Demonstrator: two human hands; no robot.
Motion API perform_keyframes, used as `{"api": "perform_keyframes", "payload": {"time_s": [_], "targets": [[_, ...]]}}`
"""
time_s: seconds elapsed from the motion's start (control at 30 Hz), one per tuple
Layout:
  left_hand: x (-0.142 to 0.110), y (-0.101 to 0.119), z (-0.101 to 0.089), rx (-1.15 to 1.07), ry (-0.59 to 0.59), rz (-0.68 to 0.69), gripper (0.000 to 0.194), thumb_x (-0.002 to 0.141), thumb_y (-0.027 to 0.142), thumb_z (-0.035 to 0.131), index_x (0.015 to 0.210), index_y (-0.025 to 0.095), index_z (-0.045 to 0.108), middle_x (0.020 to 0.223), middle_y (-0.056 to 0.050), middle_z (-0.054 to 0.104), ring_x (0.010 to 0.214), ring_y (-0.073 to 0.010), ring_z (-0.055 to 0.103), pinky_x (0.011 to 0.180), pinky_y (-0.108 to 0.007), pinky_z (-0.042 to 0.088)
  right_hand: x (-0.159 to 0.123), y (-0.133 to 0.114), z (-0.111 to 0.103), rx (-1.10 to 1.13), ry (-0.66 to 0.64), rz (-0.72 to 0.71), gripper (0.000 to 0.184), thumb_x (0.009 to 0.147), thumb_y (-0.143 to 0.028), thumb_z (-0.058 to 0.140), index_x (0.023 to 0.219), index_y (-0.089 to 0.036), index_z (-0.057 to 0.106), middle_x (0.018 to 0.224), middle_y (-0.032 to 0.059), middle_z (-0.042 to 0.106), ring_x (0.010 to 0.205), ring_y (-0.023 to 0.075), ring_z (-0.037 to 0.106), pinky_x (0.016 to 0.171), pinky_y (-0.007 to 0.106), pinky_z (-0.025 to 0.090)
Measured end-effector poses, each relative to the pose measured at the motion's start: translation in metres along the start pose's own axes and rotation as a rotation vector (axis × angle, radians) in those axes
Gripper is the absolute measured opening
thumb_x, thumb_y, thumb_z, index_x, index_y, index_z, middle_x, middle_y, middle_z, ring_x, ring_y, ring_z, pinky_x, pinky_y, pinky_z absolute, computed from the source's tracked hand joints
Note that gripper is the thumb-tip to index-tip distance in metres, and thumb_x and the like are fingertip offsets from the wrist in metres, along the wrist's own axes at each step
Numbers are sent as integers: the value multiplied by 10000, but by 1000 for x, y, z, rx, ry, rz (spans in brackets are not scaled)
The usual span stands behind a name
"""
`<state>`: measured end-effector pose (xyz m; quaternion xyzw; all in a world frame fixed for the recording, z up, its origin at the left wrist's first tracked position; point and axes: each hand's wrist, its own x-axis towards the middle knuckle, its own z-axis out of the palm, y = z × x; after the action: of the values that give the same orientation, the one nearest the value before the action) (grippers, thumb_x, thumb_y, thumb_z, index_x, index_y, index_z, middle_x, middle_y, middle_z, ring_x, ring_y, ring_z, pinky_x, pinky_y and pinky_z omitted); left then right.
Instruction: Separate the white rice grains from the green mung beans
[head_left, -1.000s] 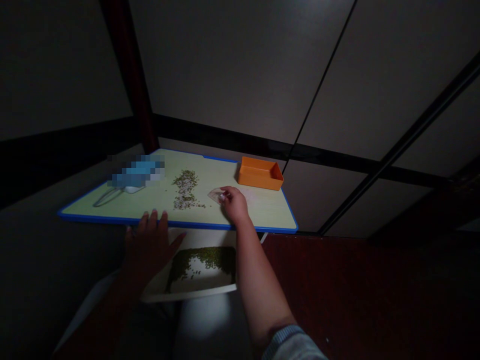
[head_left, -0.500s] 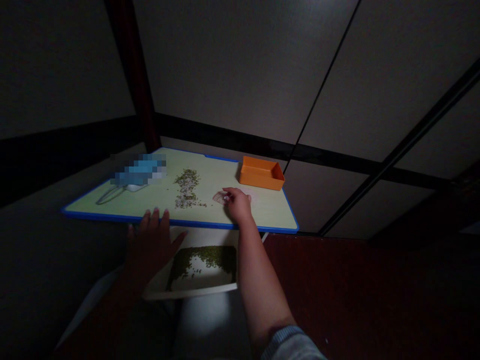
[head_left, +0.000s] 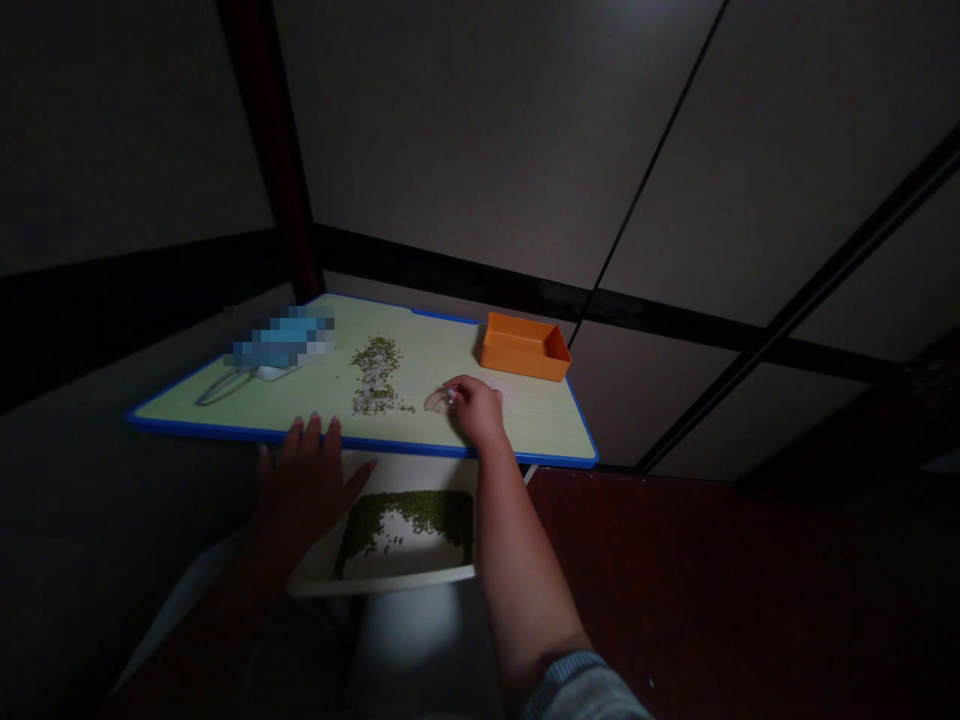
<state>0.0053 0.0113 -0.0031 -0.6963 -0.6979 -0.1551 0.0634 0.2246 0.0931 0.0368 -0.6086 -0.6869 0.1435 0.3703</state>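
Note:
My right hand (head_left: 477, 408) is over the pale tabletop (head_left: 540, 425), its fingers closed on a thin, see-through, fan-shaped piece (head_left: 435, 400). Part of that piece is hidden behind the fingers, and I cannot make out its exact kind. To its left lies a loose pile of small green beans mixed with whitish bits (head_left: 375, 375). My left hand (head_left: 304, 480) rests with spread fingers on the table's near edge and holds nothing. Below the tabletop, between my arms, a white tray (head_left: 390, 580) holds more green beans (head_left: 431, 512), with a bare patch in their middle.
An orange open box (head_left: 525, 350) stands at the back right of the table. At the left lies a blurred-out blue item (head_left: 281, 338) with a grey loop (head_left: 221, 385). A blue rim (head_left: 420, 447) edges the tabletop. Panelled walls (head_left: 465, 130) rise behind.
The fan-shaped piece in my right hand has tilted slightly. My left hand and the bean pile look the same, apart from a slight shift of the whole view.

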Motion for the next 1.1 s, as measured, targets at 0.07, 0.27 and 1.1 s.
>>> {"api": "perform_keyframes", "payload": {"time_s": [0.07, 0.27, 1.1], "targets": [[0, 0, 0, -1, 3, -1, 798, 846, 569, 209, 1428, 35, 324, 1545, -284, 320, 1465, -425, 228, 1131, -671, 219, 0, -1, 0, -3, -2, 0, 241, 887, -149, 524, 1004, -274, 693, 1007, -19, 745, 963, 159, 633, 972, 360, 332], [-1, 1, 0, -3, 19, 3, 807, 845, 577, 209, 1429, 34, 327, 1543, -284, 324, 1467, -414, 228, 1149, -650, 196, -1, -2, 0, 6, -17, -12, 238, 893, -156, 514, 992, -281, 691, 993, -26, 746, 935, 157, 634, 985, 378, 320], [-1, 0, 1, 46, 21, 14, 760, 860, 550, 270, 1410, 29, 333, 1542, -285, 327, 1452, -407, 253, 1128, -666, 228, -3, -6, 5, 24, -89, -67, 228, 884, -136, 537, 989, -272, 686, 1013, -36, 756, 958, 145, 654, 970, 325, 365]]}}
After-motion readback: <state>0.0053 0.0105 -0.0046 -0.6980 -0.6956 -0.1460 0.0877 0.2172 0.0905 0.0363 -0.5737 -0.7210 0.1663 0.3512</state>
